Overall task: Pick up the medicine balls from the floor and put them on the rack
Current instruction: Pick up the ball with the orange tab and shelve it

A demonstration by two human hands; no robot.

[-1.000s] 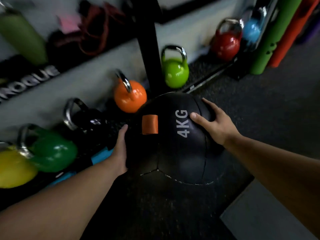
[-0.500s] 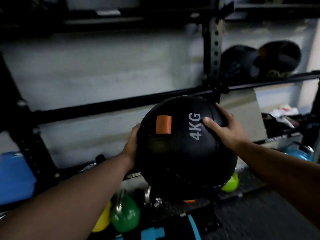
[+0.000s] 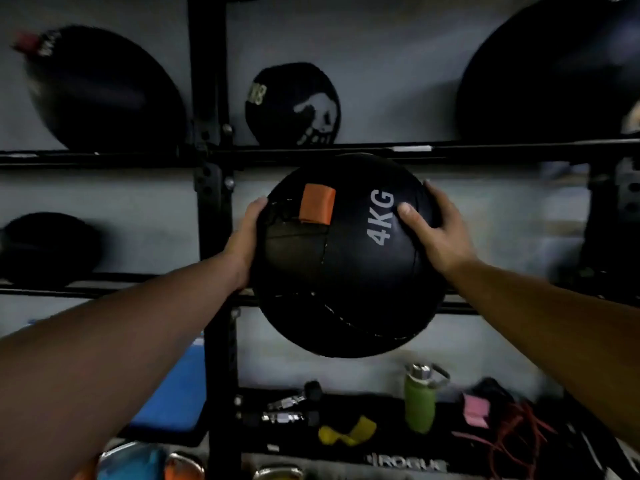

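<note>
the 4kg medicine ball is held off the floor in front of the rack, just below its upper rail. the left hand and right hand press opposite sides, each grip spread wide on the ball, likely because it is too broad for one palm. being round, it has no long axis; the "4kg" lettering reads upward, orange patch facing the camera.
</note>
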